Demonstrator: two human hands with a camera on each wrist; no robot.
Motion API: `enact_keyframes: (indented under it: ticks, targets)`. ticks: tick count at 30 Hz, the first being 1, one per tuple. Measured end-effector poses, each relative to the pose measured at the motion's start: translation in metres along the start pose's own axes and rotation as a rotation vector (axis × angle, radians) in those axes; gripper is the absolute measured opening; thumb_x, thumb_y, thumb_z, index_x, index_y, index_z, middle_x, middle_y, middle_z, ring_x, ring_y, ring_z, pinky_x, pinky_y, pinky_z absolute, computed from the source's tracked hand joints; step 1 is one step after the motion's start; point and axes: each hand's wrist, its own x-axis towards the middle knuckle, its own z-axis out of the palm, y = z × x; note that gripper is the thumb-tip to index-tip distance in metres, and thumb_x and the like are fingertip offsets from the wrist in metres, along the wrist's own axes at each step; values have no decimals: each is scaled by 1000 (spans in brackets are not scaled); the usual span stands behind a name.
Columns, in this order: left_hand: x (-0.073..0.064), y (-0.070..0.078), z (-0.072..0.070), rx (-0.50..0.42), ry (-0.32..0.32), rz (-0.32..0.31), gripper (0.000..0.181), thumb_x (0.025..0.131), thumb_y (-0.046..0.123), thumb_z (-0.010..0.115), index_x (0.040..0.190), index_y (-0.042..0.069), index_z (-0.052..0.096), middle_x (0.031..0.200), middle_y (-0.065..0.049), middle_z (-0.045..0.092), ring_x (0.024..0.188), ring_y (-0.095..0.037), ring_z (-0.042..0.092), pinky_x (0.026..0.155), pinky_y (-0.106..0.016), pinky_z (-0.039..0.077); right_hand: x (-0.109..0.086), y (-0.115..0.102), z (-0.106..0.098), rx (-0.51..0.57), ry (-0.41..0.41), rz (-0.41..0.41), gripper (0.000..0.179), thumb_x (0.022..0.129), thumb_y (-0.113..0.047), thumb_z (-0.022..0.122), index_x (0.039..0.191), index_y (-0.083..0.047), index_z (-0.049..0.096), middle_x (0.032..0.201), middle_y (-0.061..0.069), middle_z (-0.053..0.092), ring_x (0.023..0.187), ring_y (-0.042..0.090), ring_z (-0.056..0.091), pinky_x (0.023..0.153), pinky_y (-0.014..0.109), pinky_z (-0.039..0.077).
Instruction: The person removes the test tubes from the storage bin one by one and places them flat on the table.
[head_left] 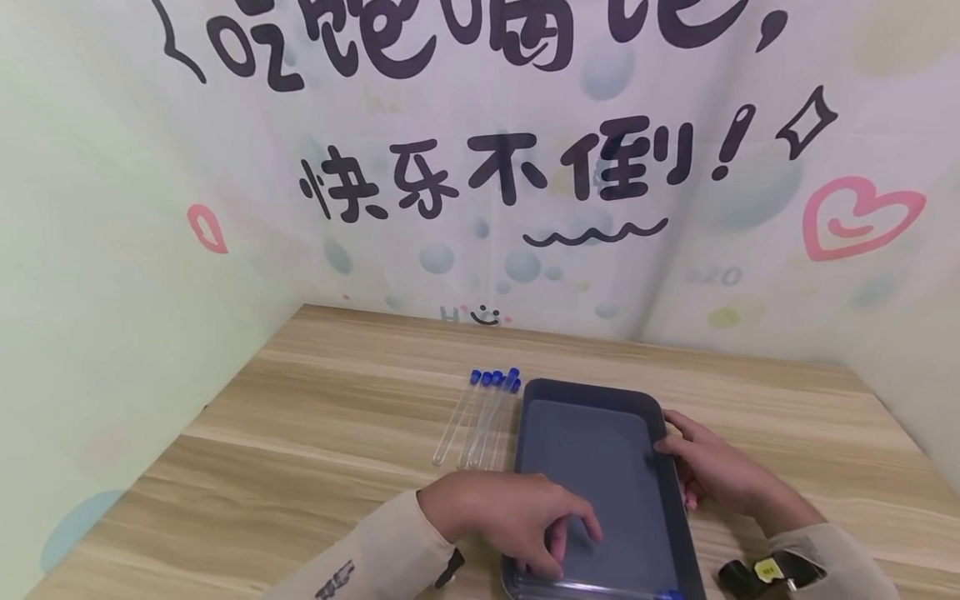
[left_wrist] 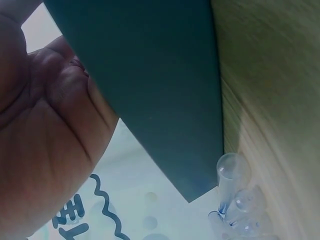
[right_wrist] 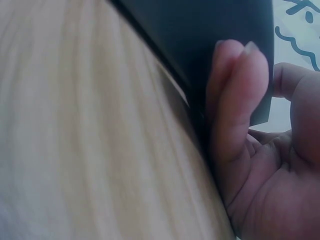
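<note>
A dark grey tray point(head_left: 577, 442) lies lengthwise on the table. My right hand point(head_left: 716, 471) grips its right side, the thumb at the rim; in the right wrist view, fingers point(right_wrist: 235, 95) lie against the outer wall. Over the near part of the tray hovers my left hand point(head_left: 517, 517), its fingers loosely bent and pointing down. Just below its fingertips, a clear test tube point(head_left: 600, 590) with a blue cap lies across the tray's near end, partly cut off by the frame. The tray wall point(left_wrist: 160, 100) hides the left fingertips in the left wrist view.
Several clear test tubes point(head_left: 453, 429) with blue caps lie on the wooden table point(head_left: 300, 450), left of the tray. A printed cloth point(head_left: 480, 250) hangs behind the table. A black wrist device point(head_left: 795, 571) with a yellow label sits at the right sleeve.
</note>
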Motion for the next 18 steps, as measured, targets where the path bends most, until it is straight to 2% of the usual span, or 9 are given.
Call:
enact_keyframes:
  ticks: [4,8,13,18]
  targets:
    - [1,-2,0,16,-10,10,43,83,11,66,121,25,52,75,12,60,53,-2,59,55,-17,50,0,1,0,-1,0,2,59,95,-25,42,145,-19,11,66,5,56,47,14,51,43,28,46]
    - [3,-3,0,69,-10,33,44,82,13,68,121,25,52,76,12,60,57,2,57,57,-14,48,1,2,-1,8,-1,1,59,95,-25,42,145,-19,10,69,6,56,47,14,51,43,28,46]
    - [5,-4,-1,135,-19,66,47,80,13,71,121,24,52,74,17,58,67,7,55,62,-10,45,1,2,-1,12,-1,2,60,95,-24,42,145,-21,10,64,5,57,47,14,51,43,29,47]
    - [5,-4,-1,138,-32,72,48,79,12,71,122,23,52,74,17,58,67,7,55,63,-9,45,2,2,-1,6,7,8,61,94,-25,43,146,-21,9,62,4,57,47,14,51,43,29,46]
